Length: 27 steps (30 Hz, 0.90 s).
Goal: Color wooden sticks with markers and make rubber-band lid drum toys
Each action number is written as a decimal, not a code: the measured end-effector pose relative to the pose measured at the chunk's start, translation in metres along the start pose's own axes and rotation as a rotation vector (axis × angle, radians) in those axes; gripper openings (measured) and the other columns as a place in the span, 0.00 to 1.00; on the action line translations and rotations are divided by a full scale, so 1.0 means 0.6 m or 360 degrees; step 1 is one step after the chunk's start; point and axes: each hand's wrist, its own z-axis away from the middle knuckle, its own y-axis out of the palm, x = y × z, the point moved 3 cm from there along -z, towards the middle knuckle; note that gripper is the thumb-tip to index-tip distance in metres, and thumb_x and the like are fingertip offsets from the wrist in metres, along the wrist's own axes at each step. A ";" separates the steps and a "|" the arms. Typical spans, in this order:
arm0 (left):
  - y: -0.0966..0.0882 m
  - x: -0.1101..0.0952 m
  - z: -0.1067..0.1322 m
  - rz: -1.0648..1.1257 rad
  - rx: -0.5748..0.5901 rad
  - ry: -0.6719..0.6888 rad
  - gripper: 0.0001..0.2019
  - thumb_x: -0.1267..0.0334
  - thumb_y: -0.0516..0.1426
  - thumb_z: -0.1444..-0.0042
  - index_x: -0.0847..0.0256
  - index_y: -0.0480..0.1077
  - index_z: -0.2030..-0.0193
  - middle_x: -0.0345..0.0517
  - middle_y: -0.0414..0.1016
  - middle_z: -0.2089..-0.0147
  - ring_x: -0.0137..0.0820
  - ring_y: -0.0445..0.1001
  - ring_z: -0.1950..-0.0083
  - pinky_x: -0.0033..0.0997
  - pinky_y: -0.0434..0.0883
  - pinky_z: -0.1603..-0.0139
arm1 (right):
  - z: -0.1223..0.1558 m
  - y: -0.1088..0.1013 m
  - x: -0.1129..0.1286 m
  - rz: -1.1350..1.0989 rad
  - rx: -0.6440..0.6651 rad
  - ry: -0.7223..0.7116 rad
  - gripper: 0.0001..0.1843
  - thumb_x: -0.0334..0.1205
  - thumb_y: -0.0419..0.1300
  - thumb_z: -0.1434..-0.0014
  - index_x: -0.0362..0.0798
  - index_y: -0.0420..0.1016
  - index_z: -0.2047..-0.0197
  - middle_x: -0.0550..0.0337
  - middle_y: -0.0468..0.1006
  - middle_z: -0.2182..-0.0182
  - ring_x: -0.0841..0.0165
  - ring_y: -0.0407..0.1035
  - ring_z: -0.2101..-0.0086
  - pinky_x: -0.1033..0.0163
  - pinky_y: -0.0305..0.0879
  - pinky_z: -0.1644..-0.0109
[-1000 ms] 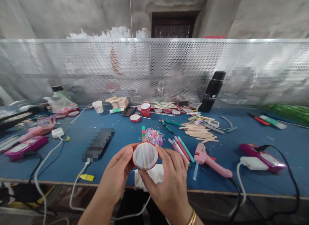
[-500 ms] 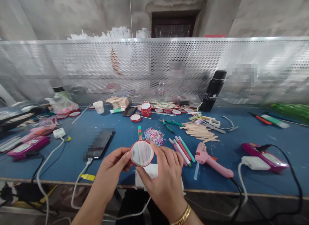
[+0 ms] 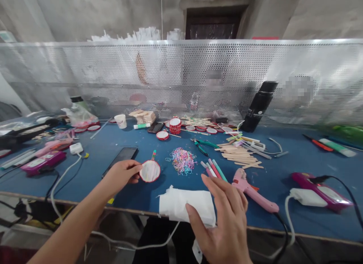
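Between the fingertips of my left hand (image 3: 124,172) is a small red-rimmed disc (image 3: 150,171) with a pale round face. From its far edge sticks up a stick with coloured stripes (image 3: 154,154). The disc is low over the table or resting on it; I cannot tell which. My right hand (image 3: 222,215) holds nothing, its fingers apart, beside and partly over a folded white cloth or tissue (image 3: 184,203) at the table's front edge. A pile of coloured rubber bands (image 3: 182,160) lies just beyond the hands, with several markers (image 3: 217,169) to its right.
A pink glue gun (image 3: 252,190), wooden craft sticks (image 3: 238,154) and green-handled pliers (image 3: 202,146) lie on the right. A phone (image 3: 121,157) is behind my left hand. Farther back are stacked red-rimmed discs (image 3: 175,126), a paper cup (image 3: 120,121) and a black bottle (image 3: 259,107) against a perforated metal screen (image 3: 170,75).
My right hand has let go of the disc and moved right and nearer to me, its fingers spreading. The disc, in my left hand, has moved left and farther from me.
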 end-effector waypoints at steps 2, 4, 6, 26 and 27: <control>0.001 0.004 -0.006 -0.0051 -0.0012 -0.0018 0.11 0.60 0.74 0.63 0.61 0.79 0.76 0.43 0.76 0.80 0.29 0.73 0.79 0.27 0.74 0.74 | 0.000 -0.008 -0.002 -0.0014 -0.0006 -0.0012 0.26 0.50 0.60 0.32 0.44 0.70 0.37 0.46 0.77 0.48 0.54 0.71 0.47 0.47 0.58 0.40; 0.006 0.010 -0.010 -0.0121 -0.0015 -0.0031 0.12 0.58 0.73 0.63 0.61 0.79 0.76 0.43 0.77 0.80 0.29 0.73 0.79 0.28 0.75 0.73 | -0.001 -0.014 -0.006 -0.0025 -0.0007 -0.0013 0.24 0.48 0.60 0.32 0.44 0.70 0.38 0.47 0.77 0.48 0.54 0.71 0.48 0.47 0.58 0.40; 0.014 0.016 -0.011 -0.0202 -0.0008 -0.0040 0.13 0.56 0.72 0.63 0.62 0.80 0.74 0.44 0.78 0.79 0.30 0.74 0.78 0.28 0.75 0.72 | -0.001 -0.018 -0.012 -0.0025 -0.0005 0.0002 0.23 0.47 0.60 0.32 0.45 0.71 0.39 0.47 0.77 0.49 0.55 0.71 0.48 0.47 0.59 0.40; 0.014 -0.046 0.008 -0.1584 -0.0078 0.0489 0.22 0.45 0.53 0.37 0.53 0.82 0.49 0.48 0.87 0.51 0.46 0.83 0.50 0.39 0.72 0.51 | 0.008 -0.045 -0.082 0.0140 -0.0193 -0.0077 0.16 0.41 0.60 0.33 0.46 0.73 0.43 0.50 0.76 0.52 0.58 0.70 0.52 0.53 0.60 0.45; 0.019 -0.057 0.008 -0.1622 -0.0091 0.0538 0.21 0.46 0.53 0.36 0.53 0.81 0.48 0.47 0.87 0.50 0.45 0.83 0.49 0.39 0.73 0.51 | 0.008 -0.046 -0.082 0.0132 -0.0201 -0.0080 0.16 0.41 0.60 0.33 0.46 0.74 0.44 0.51 0.77 0.53 0.58 0.70 0.52 0.53 0.61 0.46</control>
